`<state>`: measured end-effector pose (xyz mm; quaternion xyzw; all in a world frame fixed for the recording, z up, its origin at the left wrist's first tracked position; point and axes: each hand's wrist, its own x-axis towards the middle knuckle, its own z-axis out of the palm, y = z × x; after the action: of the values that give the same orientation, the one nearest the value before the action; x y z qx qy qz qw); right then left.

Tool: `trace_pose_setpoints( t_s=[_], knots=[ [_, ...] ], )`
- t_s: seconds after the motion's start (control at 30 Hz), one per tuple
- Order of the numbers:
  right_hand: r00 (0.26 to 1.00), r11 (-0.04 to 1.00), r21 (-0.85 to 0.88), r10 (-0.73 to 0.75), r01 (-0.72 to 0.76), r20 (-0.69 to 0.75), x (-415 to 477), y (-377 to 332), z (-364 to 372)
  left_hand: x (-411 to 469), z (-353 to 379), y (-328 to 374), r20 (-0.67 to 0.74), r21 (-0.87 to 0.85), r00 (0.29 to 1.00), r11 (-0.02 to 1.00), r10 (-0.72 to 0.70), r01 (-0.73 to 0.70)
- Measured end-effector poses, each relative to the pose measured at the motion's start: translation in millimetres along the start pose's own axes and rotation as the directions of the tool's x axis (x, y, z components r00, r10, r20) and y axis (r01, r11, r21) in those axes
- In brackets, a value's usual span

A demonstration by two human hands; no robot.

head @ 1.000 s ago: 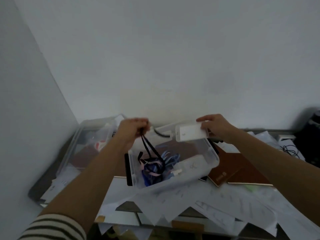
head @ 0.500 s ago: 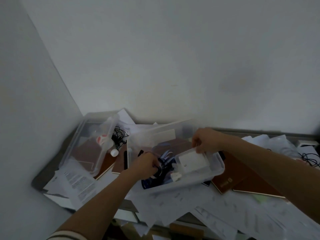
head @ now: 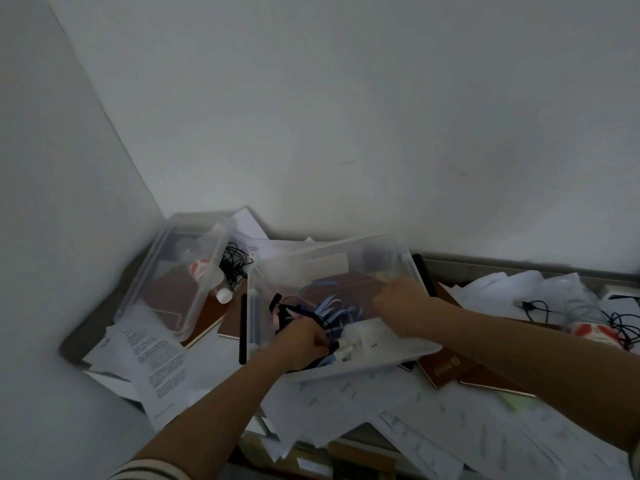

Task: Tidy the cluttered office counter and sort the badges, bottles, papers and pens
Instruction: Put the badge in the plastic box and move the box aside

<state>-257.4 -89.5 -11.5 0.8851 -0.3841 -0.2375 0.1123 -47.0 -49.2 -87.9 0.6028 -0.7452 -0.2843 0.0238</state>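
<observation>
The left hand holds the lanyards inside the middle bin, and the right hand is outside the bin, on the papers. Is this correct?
Not fully. The head view shows the right hand inside the middle bin too, not on the papers. The left hand does hold the lanyards in that bin.

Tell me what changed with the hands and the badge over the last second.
Both hands dropped from above the clear bin into it. The left hand brought the black lanyard down and still grips it; the right hand lowered the white badge holder onto the bin floor, and whether it has let go is unclear. The bin, papers and brown notebooks stayed put.
</observation>
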Motion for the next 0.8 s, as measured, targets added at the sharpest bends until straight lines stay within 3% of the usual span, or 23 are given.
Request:
trace_pose_setpoints(
  t_s=[0.13, 0.2, 0.3, 0.4, 0.5, 0.57, 0.7, 0.8],
  knots=[
    [0.996, 0.996, 0.084, -0.012, 0.005, 0.088, 8, 7, -2, -6, -10, -2, -0.012, -0.005, 1.000, 1.000, -0.005, 0.005],
    [0.998, 0.982, 0.191, -0.009, -0.003, 0.063, 15, 13, -12, -13, -26, -2, -0.197, -0.121, 0.980, 0.993, -0.026, 0.002],
    [0.989, 0.923, 0.384, 0.049, 0.008, -0.137, 32, 25, -33, -28, -59, -10, -0.500, -0.329, 0.852, 0.944, -0.154, -0.022],
    [0.928, 0.781, 0.619, 0.165, 0.085, -0.335, 60, 25, -60, -44, -80, -39, -0.590, -0.475, 0.724, 0.879, -0.356, 0.045],
    [0.889, 0.584, 0.787, 0.229, 0.200, -0.396, 102, 4, -86, -61, -80, -85, -0.554, -0.591, 0.621, 0.788, -0.554, 0.174],
    [0.902, 0.412, 0.879, 0.240, 0.239, -0.358, 135, -15, -101, -71, -75, -118, -0.479, -0.657, 0.568, 0.702, -0.670, 0.274],
    [0.954, 0.048, 0.986, 0.251, 0.159, -0.166, 203, -53, -125, -82, -64, -179, -0.234, -0.828, 0.508, 0.443, -0.829, 0.343],
    [0.973, -0.143, 0.989, 0.229, 0.027, 0.006, 254, -79, -142, -84, -66, -218, -0.096, -0.917, 0.467, 0.261, -0.879, 0.302]
  ],
)
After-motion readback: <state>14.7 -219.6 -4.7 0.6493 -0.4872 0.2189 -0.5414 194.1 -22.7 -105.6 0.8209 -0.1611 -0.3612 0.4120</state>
